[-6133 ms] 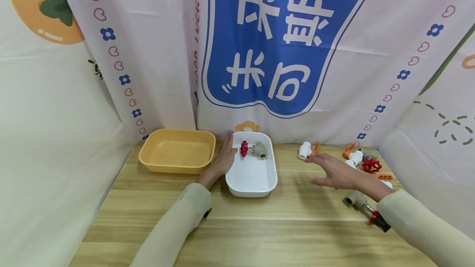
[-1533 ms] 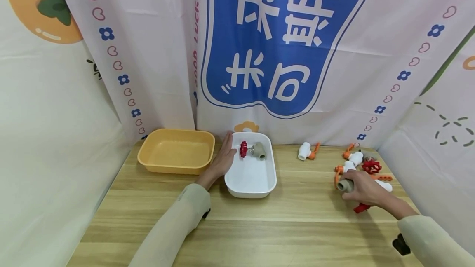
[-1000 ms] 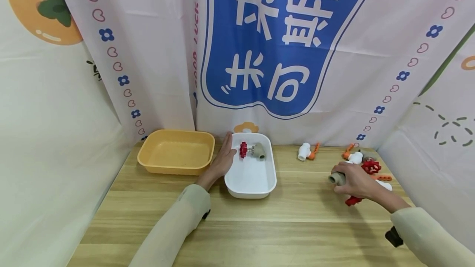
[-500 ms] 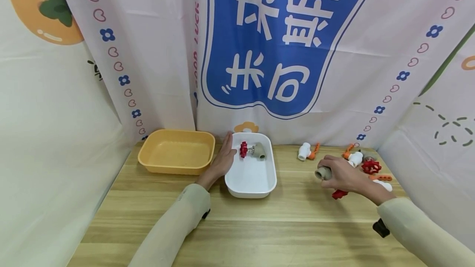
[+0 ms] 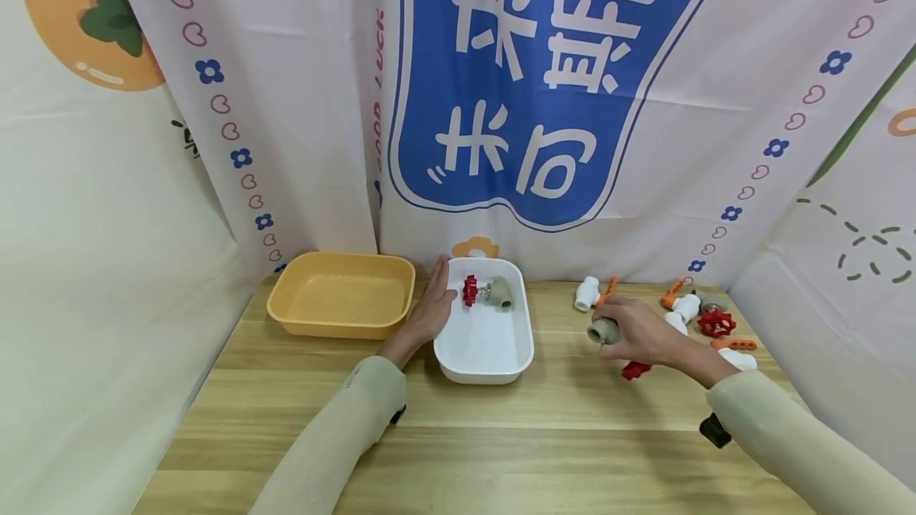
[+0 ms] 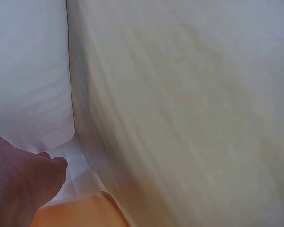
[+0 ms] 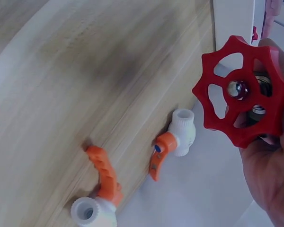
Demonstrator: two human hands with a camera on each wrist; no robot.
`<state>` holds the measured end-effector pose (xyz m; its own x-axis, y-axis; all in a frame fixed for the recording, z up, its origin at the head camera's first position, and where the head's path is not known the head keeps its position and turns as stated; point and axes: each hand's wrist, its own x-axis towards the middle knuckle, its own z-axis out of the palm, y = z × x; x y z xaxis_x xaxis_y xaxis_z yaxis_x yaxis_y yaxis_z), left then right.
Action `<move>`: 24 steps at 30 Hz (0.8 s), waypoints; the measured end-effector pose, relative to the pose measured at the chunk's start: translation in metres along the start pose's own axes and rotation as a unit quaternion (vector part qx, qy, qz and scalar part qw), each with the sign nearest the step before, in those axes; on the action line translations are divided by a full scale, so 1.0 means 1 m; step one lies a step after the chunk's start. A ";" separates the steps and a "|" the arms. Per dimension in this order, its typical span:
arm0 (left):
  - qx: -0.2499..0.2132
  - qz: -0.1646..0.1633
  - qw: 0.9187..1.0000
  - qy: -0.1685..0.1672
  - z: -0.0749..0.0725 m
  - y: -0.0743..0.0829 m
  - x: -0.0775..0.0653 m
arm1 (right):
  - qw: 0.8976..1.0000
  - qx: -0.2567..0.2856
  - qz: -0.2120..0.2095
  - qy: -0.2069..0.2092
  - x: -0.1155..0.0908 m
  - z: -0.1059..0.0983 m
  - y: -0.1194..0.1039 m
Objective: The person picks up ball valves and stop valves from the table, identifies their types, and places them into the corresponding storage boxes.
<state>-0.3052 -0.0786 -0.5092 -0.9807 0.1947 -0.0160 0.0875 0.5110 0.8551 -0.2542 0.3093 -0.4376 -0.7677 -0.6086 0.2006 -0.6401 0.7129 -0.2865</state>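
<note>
My right hand [image 5: 639, 332] grips a grey valve [image 5: 604, 331] above the table, its pipe end facing left. The valve's red handwheel [image 7: 242, 91] fills the right side of the right wrist view. My left hand [image 5: 429, 308] rests along the left wall of the white tray [image 5: 483, 368], fingers straight. Inside that tray, near the back, lies another grey valve [image 5: 499, 292] with a red handwheel. A white ball valve [image 5: 588, 293] with an orange handle lies on the table just behind my right hand.
Left of the white tray stands a yellow tray [image 5: 342, 292]. At the right end of the table lie several valves, among them a white one with an orange handle [image 5: 737, 358] and one with a red handwheel [image 5: 716, 323]. A printed curtain [image 5: 322, 141] hangs behind.
My right hand has picked up the grey valve from the right side of the table and carried it left toward the white tray. My left hand stays against the tray.
</note>
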 end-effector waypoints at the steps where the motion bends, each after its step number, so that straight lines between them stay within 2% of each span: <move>1: 0.000 0.000 1.000 0.000 0.000 0.000 0.000 | 1.000 0.000 0.000 -0.001 0.002 0.000 -0.002; 13: -0.003 0.009 1.000 0.000 0.001 0.001 -0.002 | 0.999 0.001 -0.040 0.006 0.020 0.000 -0.013; 24: -0.001 0.000 1.000 0.001 0.001 0.001 -0.001 | 0.999 0.008 -0.043 0.001 0.040 0.001 -0.025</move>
<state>-0.3041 -0.0779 -0.5087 -0.9810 0.1934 -0.0145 0.0879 0.5100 0.8557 -0.2685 0.2667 -0.4237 -0.7098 -0.6671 0.2263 -0.7032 0.6521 -0.2832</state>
